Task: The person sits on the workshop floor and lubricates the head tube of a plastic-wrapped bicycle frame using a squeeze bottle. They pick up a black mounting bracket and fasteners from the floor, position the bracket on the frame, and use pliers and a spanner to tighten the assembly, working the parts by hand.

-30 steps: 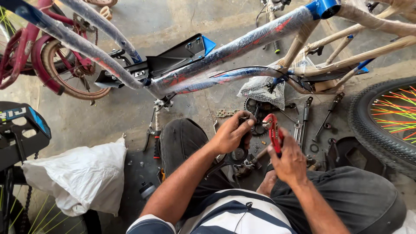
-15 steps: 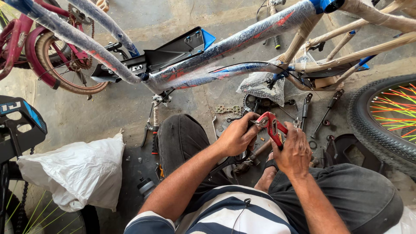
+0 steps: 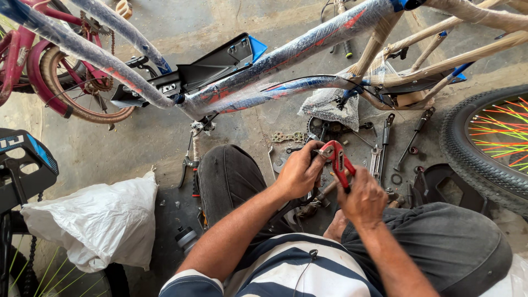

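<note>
Now both hands meet low over the floor, between the person's knees. Right hand (image 3: 364,197) is wrapped shut around the red-handled pliers (image 3: 337,162), handles squeezed in the palm so the nose points up and left toward the other hand. Left hand (image 3: 300,171) is curled closed too, fingertips pinched on some small part right at the pliers' nose; it's too hidden to tell what it is. Holding it that way looks like bracing the piece so the pliers can bite.

Just beyond the hands, wrenches (image 3: 379,148) and loose bits lie spread on the concrete floor (image 3: 165,137), near enough to grab. Overhead runs a bicycle frame (image 3: 286,69) in clear plastic wrap. A tyre with coloured spokes (image 3: 484,143) sits at the right, a white plastic bag (image 3: 93,225) at the left.
</note>
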